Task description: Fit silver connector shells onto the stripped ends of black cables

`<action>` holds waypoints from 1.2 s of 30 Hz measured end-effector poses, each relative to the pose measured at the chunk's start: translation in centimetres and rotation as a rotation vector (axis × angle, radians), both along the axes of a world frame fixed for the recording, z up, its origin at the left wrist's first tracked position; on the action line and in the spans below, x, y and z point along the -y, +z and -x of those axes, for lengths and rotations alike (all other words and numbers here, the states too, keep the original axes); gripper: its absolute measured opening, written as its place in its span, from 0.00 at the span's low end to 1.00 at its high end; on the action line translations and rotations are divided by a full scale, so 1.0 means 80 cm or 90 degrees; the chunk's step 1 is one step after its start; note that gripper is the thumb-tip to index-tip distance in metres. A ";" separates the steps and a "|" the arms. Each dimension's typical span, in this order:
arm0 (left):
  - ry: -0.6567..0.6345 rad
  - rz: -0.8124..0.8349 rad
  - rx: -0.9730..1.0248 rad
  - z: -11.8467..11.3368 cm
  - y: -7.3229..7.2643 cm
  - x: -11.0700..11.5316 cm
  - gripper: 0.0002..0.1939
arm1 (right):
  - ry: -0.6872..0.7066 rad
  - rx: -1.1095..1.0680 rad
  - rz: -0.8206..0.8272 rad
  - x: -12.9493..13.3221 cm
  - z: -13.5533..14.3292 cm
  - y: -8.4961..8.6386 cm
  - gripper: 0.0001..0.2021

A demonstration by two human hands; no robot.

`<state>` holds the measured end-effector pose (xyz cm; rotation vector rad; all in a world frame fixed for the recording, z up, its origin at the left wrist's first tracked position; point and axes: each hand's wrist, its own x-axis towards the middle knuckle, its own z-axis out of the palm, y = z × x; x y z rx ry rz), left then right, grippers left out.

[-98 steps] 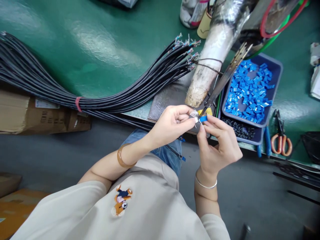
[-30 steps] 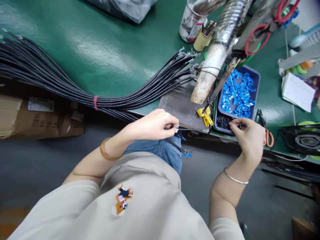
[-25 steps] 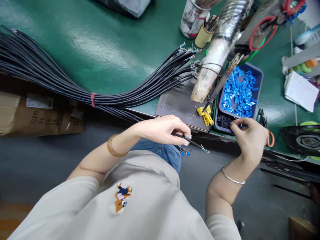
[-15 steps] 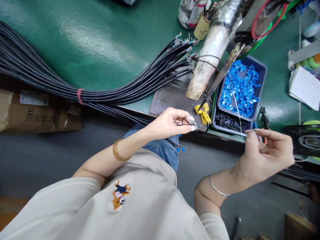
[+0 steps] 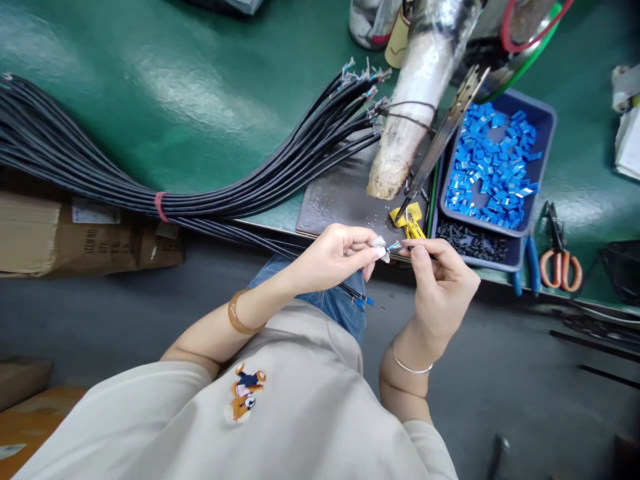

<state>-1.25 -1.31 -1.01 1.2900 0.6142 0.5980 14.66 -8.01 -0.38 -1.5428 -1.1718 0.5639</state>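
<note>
My left hand [image 5: 347,252] is closed on the end of a black cable, with white wrapping on its thumb and fingertip. Thin coloured wires [image 5: 394,246] fan out of that cable end toward the right. My right hand [image 5: 440,277] pinches with thumb and forefinger close beside the wire tips; whatever lies between those fingers is too small to make out. Just beyond both hands is a yellow tool [image 5: 411,219] on a dark board [image 5: 330,200]. Below my left hand, a few cable ends with blue connectors [image 5: 364,301] hang over my lap.
A bundle of black cables [image 5: 225,200], tied with a red band [image 5: 161,207], crosses the green table [image 5: 200,127]. A wrapped post [image 5: 405,127] stands over the board. Right of it are a bin of blue parts [image 5: 549,153], black pieces [image 5: 473,243], blue-handled pliers [image 5: 533,263] and orange-handled scissors [image 5: 561,267].
My right hand has moved left from beside the bin to the wire ends at my left hand. The left hand stays closed on the cable; the view has shifted slightly.
</note>
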 end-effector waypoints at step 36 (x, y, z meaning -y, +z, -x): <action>-0.167 0.344 0.155 0.058 -0.048 -0.004 0.16 | -0.213 0.544 0.224 -0.014 -0.179 0.019 0.06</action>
